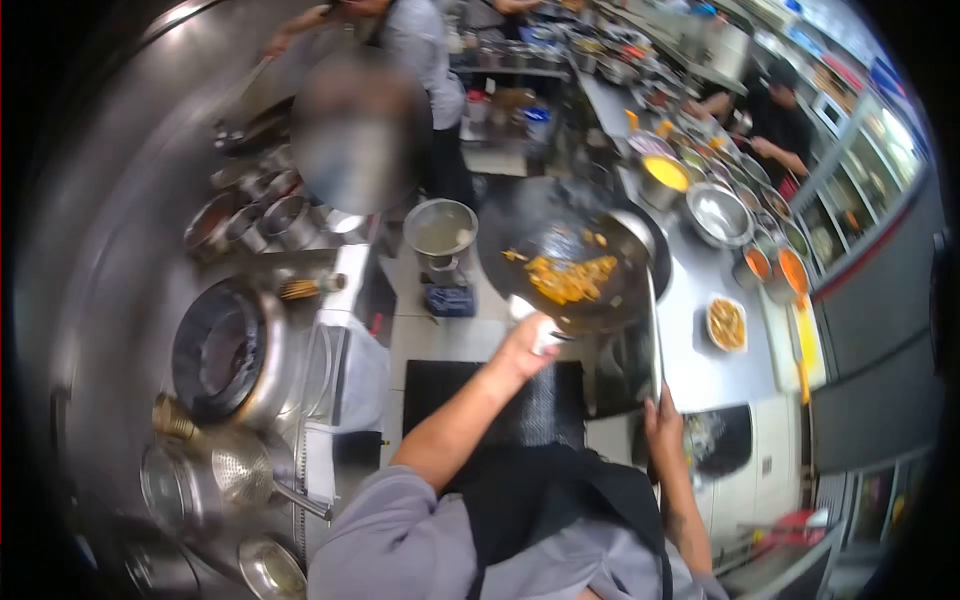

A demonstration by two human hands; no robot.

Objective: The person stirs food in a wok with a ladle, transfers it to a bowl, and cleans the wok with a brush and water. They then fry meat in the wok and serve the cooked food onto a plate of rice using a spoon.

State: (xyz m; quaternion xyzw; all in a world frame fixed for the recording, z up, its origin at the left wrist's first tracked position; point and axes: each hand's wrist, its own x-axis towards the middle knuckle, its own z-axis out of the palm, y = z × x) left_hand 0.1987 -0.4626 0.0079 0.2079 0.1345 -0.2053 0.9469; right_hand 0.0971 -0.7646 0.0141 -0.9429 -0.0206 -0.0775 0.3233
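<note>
My left hand [525,347] is closed round the edge of a dark wok [610,318], with a white cloth [546,336] between fingers and metal. Yellow-orange cooked food [570,280] in strips or pieces lies in the wok, which looks tilted. My right hand [663,422] grips the long metal handle [655,350] of a ladle. Its round head [636,236] is at the wok's right rim, partly hidden. To the right of the handle, a white bowl of brownish strips [726,324] sits on the steel counter [690,365].
Left, a steel worktop carries a large pot [228,345], a strainer [242,468] and several containers. Ahead stands a metal pot [441,232]. Along the right counter are a steel bowl [719,214] and a yellow-filled container [664,180]. Co-workers [425,70] stand ahead and at far right.
</note>
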